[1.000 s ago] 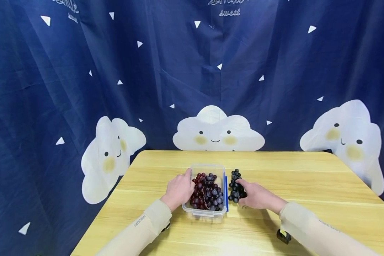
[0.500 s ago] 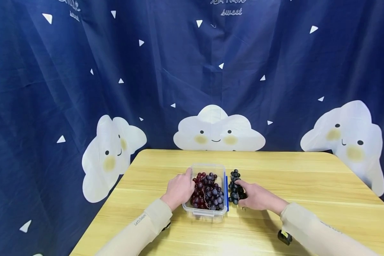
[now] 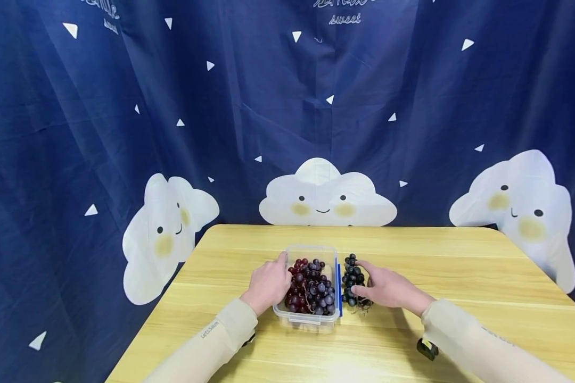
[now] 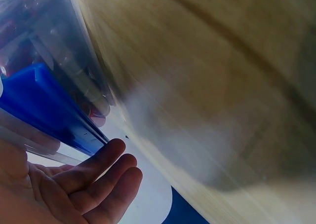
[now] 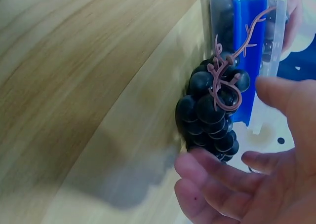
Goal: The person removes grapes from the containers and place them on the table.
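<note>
A clear plastic container (image 3: pixel 311 318) with blue side clips (image 3: pixel 339 290) stands mid-table, holding red grapes (image 3: pixel 294 303) and dark purple grapes (image 3: pixel 322 295). My left hand (image 3: pixel 269 282) grips its left wall, one finger along the rim; in the left wrist view, several fingers (image 4: pixel 106 160) lie beside the blue clip (image 4: pixel 54 110). Just right of the container lies a bunch of black grapes (image 3: pixel 352 276). My right hand (image 3: pixel 385 284) is spread over its right side, thumb and fingers apart. In the right wrist view, fingertips meet the bunch (image 5: pixel 210 110) at its far end, and its curling stem (image 5: pixel 224 81) shows.
The wooden table (image 3: pixel 460 276) has rounded far corners. A dark blue curtain (image 3: pixel 287 106) with white clouds (image 3: pixel 326 197) hangs behind it. Dark straps with small devices (image 3: pixel 427 348) sit under the sleeves.
My right hand has shifted slightly away from me along the black grapes, and the stem at the near end now shows. My left hand and the container stay put.
</note>
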